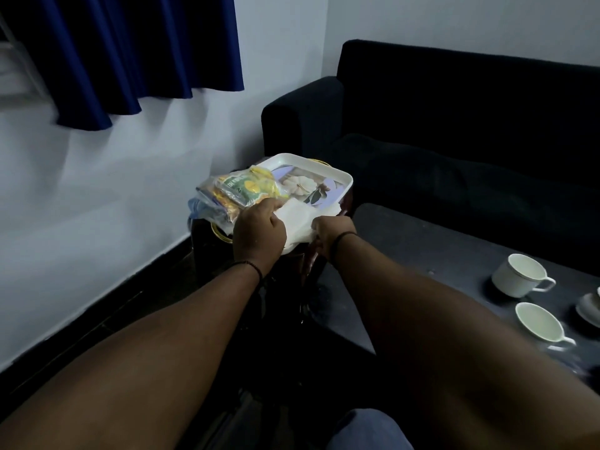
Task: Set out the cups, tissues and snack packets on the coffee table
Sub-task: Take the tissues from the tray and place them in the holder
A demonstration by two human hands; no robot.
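Note:
A white tray (337, 177) with a printed picture rests on a dark side table in the corner. Yellow and clear snack packets (240, 190) lie on its left part. White tissues (300, 219) lie over its near edge. My left hand (258, 232) rests on the tissues, with its fingers touching the packets. My right hand (331, 233) pinches the tissues' right edge. Two white cups (519, 277) (540, 323) stand on the dark coffee table (422, 248) at the right. A third white piece (589, 308) is cut off at the frame's edge.
A dark sofa (454, 125) stands behind the coffee table. A blue curtain (123, 53) hangs on the white wall at the upper left. The side table (207, 245) is dark red-brown with a gold rim. The floor below is dark.

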